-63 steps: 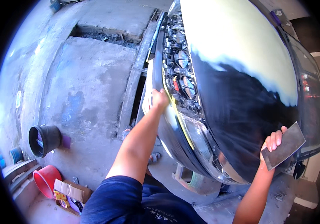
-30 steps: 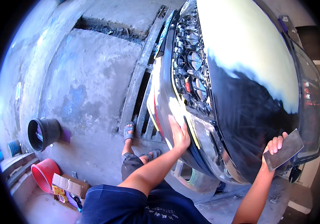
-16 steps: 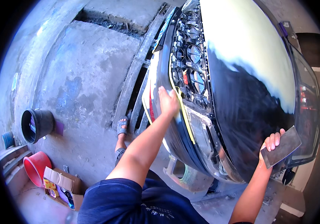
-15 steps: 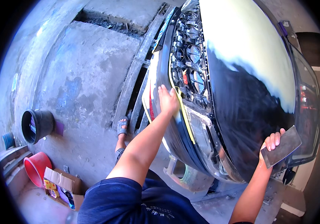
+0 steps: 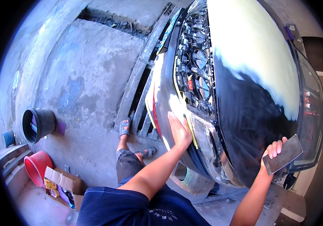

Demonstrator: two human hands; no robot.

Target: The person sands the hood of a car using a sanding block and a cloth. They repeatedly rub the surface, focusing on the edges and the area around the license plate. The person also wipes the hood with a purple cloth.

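My left hand [image 5: 181, 132] lies with its fingers stretched out on the painted bumper [image 5: 164, 90] of a car, beside yellow tape [image 5: 195, 141] along the headlight's edge. Nothing shows in that hand. In my right hand [image 5: 275, 149] is a flat, dark grey rectangular block [image 5: 284, 155], gripped at its left end above the near side of the hood. The hood [image 5: 244, 98] is black nearest me and pale cream farther off. Between bumper and hood runs the open grille [image 5: 193, 64], with a clear headlight [image 5: 206, 137] next to it.
On the concrete floor at left stand a black bucket [image 5: 43, 125], a red bucket [image 5: 38, 167] and an open cardboard box [image 5: 66, 180] with packets in it. A slotted metal channel [image 5: 137, 86] crosses the floor, and a rubble-filled pit [image 5: 114, 23] lies at the far end.
My left hand has slid along the bumper toward me, from beside the grille to beside the headlight. My right hand, still holding the block, has dropped slightly lower in view.
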